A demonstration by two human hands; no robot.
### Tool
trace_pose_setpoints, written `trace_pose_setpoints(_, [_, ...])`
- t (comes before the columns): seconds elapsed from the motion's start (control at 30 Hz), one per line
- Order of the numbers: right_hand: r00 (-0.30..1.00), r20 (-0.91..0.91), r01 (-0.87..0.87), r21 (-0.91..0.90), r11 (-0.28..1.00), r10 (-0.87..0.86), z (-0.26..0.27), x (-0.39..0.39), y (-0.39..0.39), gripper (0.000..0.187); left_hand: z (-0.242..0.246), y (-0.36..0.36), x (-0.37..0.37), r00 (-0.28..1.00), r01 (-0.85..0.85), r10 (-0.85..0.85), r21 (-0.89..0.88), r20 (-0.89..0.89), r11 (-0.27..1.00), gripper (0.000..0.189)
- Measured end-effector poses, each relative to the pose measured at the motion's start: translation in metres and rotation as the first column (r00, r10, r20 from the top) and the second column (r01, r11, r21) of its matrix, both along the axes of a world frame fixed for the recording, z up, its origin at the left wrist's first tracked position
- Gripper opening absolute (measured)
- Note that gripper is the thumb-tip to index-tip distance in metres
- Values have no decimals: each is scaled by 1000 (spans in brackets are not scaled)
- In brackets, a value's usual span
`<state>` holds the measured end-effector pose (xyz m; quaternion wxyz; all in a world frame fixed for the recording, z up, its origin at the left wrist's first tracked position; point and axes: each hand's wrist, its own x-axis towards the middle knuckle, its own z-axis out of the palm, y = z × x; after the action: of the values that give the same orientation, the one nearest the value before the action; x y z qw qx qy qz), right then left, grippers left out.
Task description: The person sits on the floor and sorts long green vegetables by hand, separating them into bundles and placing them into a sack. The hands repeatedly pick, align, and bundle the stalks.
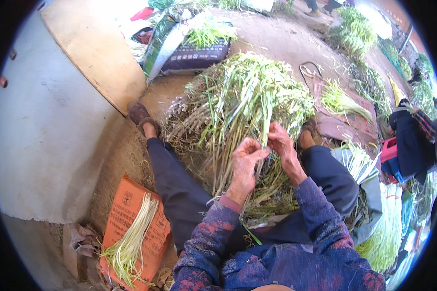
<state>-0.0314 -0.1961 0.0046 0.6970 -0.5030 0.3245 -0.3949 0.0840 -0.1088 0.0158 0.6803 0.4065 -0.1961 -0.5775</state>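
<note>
Both hands meet over a large heap of leafy green stalks (pixel 236 109) on the ground between my legs. My right hand (pixel 283 147) pinches a pale green stalk (pixel 266 122) whose leaves point away from me. At the lower end of this same stalk, the thumb and fingertips of my left hand (pixel 244 165) close together. Fingers partly cover the stalk's end. Brownish dry stems (pixel 222 160) fan out under and beside my left hand.
To the left, thin pale stalks (pixel 140 232) lie on an orange printed sack (pixel 120 207). Trimmed stalks (pixel 344 102) rest on a brownish sack (pixel 329 125) at right. A dark printed bag (pixel 193 58) stands ahead. Another person (pixel 413 134) is at far right.
</note>
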Motion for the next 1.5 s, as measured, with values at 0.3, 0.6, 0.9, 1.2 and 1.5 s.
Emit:
trace_pose_setpoints(0.3, [993,73,89,85,992,-95,-4,9,-11,23,-2,10,9,970,-101,81,-78,-229,992,16])
trace_pose_setpoints(0.6, [977,210,31,68,997,-44,10,16,-1,23,-10,14,9,946,-284,261,-106,-189,953,20])
trace_pose_setpoints(0.9, [872,351,280,214,936,-341,6,26,2,16,-5,16,2,971,-237,234,-156,-40,959,25])
trace_pose_setpoints(1.2, [602,398,586,370,721,-693,-3,-8,-51,10,-8,19,26,971,-229,206,-220,-124,948,25])
trace_pose_setpoints(1.5, [466,405,838,81,539,-786,42,-178,-110,15,-29,17,77,868,-297,172,-211,-466,931,17])
